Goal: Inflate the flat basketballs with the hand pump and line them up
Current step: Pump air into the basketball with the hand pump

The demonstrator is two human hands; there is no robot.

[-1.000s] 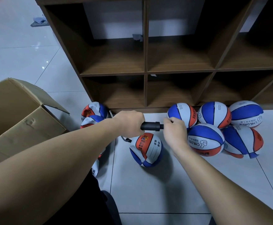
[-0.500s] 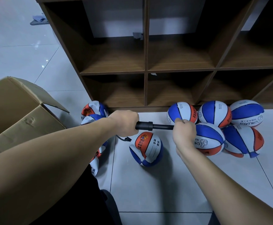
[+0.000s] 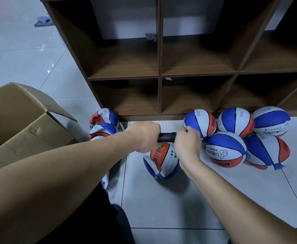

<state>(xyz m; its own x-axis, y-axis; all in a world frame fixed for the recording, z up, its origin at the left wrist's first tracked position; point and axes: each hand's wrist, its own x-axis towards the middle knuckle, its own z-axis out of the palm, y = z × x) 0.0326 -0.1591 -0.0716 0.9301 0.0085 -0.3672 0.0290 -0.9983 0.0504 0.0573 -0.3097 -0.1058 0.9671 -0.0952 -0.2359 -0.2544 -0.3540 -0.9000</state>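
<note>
A black hand pump lies level between my hands. My left hand grips its barrel and my right hand grips its handle end, pushed in close against the barrel. Right below the pump a blue, white and orange basketball stands on the floor tiles, its lower part still wrinkled. Several round balls of the same colours lie grouped at the right by the shelf foot. Flat, crumpled balls are piled at the left, partly hidden behind my left arm.
A brown open shelf unit with bare compartments stands straight ahead. An open cardboard box sits at the left. Grey floor tiles stretch in front of me; my dark trouser leg fills the lower left.
My right hand pulled the handle out to the right, baring the thin rod, and has now pushed it back in against the barrel. The left hand stayed put.
</note>
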